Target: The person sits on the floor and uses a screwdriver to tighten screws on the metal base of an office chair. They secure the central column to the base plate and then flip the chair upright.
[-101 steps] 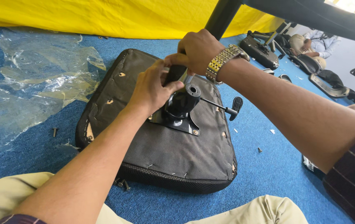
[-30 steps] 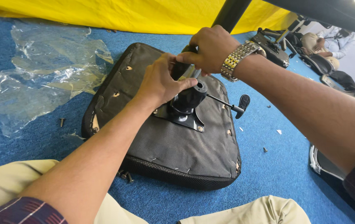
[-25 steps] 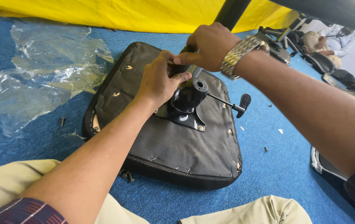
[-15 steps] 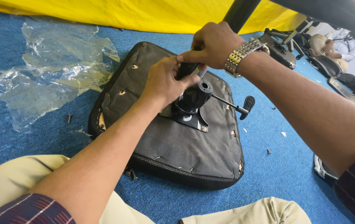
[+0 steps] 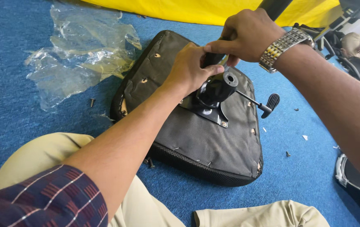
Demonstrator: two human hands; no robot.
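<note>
We've got an office-chair seat pan (image 5: 213, 143) lying upside down on blue carpet (image 5: 20, 117), just past our knees. Its long axis runs from near right to far left, front edge w/ black mesh trim facing us. Underside is dark grey woven fabric, stapled round the rim, w/ a few small brass-coloured bolt holes.

Bolted at centre: a black metal tilt mechanism (image 5: 213, 94), flat plate w/ a round socket facing up. A thin rod sticks out to the right, ending in a ribbed black paddle lever (image 5: 272, 101).

Our left hand (image 5: 190, 67) is curled tight on the far side of the mechanism, fingers closed round a dark part there. Our right hand (image 5: 247, 35), steel watch (image 5: 281, 47) at the wrist, is clenched just above it, gripping the same dark piece; what exactly it is, can't tell.

Crumpled clear plastic wrap (image 5: 79, 54) lies far left on the carpet, a loose screw (image 5: 92, 102) beside it. Yellow sheet (image 5: 197, 10) along the far edge.
</note>
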